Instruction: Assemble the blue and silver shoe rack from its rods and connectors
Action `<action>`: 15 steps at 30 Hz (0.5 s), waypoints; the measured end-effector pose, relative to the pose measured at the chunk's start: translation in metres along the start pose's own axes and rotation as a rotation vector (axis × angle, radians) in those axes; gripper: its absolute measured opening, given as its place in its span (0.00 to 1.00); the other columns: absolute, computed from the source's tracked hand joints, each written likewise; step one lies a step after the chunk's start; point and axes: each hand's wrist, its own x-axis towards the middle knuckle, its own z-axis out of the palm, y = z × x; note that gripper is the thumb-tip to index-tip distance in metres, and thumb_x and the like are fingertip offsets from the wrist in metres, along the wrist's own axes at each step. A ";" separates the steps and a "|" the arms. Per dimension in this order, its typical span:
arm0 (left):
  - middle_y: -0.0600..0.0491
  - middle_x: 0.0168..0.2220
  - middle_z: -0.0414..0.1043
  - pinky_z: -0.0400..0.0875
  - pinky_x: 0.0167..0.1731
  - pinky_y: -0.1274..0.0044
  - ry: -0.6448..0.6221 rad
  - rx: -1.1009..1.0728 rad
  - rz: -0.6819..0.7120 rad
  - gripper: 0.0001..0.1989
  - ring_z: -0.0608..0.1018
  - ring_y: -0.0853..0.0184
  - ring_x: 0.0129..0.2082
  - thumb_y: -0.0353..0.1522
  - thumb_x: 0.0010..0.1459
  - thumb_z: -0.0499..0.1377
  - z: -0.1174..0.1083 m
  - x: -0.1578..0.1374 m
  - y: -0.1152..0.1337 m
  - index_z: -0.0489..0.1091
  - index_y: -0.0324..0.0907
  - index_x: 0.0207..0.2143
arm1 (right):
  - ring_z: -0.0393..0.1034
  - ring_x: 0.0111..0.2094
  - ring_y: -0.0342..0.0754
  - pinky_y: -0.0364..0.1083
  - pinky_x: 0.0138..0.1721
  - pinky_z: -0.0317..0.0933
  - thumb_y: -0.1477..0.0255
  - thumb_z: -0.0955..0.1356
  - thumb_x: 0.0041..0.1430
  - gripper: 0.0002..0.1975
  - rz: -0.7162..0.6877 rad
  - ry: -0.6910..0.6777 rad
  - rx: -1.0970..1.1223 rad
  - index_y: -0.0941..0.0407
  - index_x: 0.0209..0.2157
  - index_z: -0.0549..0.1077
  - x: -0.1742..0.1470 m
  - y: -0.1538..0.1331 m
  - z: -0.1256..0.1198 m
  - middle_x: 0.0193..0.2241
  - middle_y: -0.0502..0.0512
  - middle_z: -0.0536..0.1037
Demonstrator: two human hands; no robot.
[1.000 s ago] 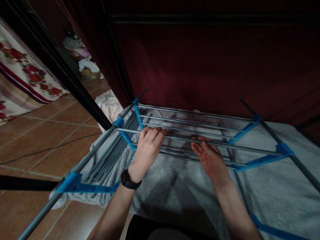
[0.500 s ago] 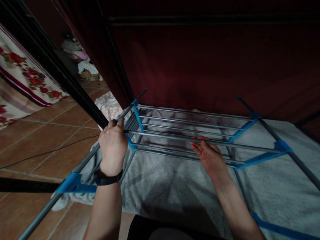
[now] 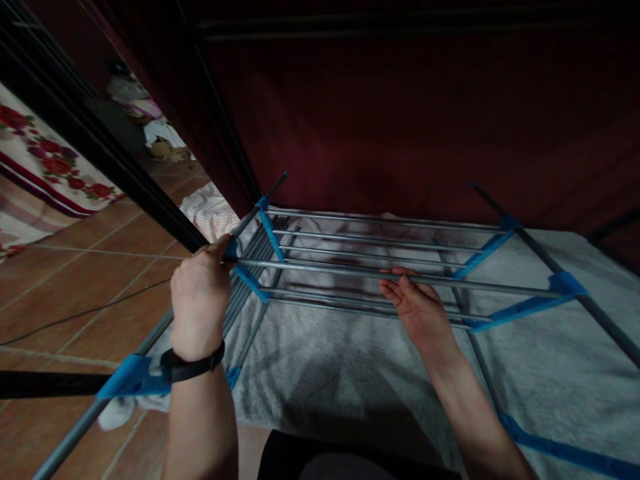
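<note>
A rack of grey metal tubes with blue plastic connectors lies before me. My left hand (image 3: 201, 293), with a dark band at the wrist, wraps round the rack's left side pole (image 3: 156, 333) at a blue connector (image 3: 231, 249). The left end of a long front rod (image 3: 325, 268) meets the connector beside my left fingers. My right hand (image 3: 417, 303) holds this rod right of its middle, thumb in front and fingertips behind. At its right end the rod meets another blue connector (image 3: 567, 285). My left palm hides part of the side pole.
Under the rack lies a grey blanket (image 3: 320, 373) on brown floor tiles (image 3: 90, 280). A dark red curtain or panel (image 3: 390, 120) stands behind. On the left are a slanting black bar (image 3: 125, 153), a floral cloth (image 3: 55, 160) and a thin cable (image 3: 100, 310).
My left hand has shifted left, baring more of the connector; the rod's left end now sits at this connector. My right hand keeps its hold on the rod. The view has moved slightly.
</note>
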 end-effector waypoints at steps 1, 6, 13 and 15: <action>0.40 0.38 0.78 0.69 0.35 0.65 -0.002 0.000 -0.021 0.25 0.77 0.52 0.34 0.36 0.64 0.51 -0.002 0.000 0.002 0.68 0.44 0.62 | 0.79 0.38 0.46 0.52 0.50 0.74 0.67 0.77 0.54 0.05 -0.004 -0.001 -0.001 0.51 0.32 0.80 0.000 0.000 0.000 0.41 0.49 0.82; 0.43 0.31 0.75 0.70 0.35 0.63 0.009 -0.011 -0.080 0.24 0.76 0.55 0.32 0.40 0.65 0.51 -0.004 0.001 0.006 0.71 0.45 0.60 | 0.80 0.37 0.47 0.54 0.51 0.73 0.66 0.77 0.55 0.06 -0.013 -0.007 -0.001 0.50 0.34 0.80 0.003 -0.001 0.001 0.39 0.49 0.82; 0.38 0.40 0.77 0.70 0.38 0.60 -0.083 -0.024 -0.121 0.27 0.78 0.50 0.38 0.40 0.66 0.49 -0.006 0.004 0.006 0.66 0.45 0.64 | 0.79 0.37 0.46 0.51 0.49 0.74 0.67 0.76 0.55 0.05 -0.025 -0.006 0.005 0.51 0.34 0.80 0.003 0.001 0.001 0.40 0.49 0.83; 0.36 0.45 0.77 0.70 0.40 0.59 -0.133 -0.061 -0.158 0.27 0.78 0.47 0.42 0.40 0.65 0.49 -0.009 0.006 0.005 0.66 0.45 0.64 | 0.79 0.38 0.46 0.50 0.49 0.74 0.67 0.76 0.55 0.06 -0.025 -0.005 0.005 0.52 0.35 0.80 0.003 0.001 0.001 0.39 0.49 0.82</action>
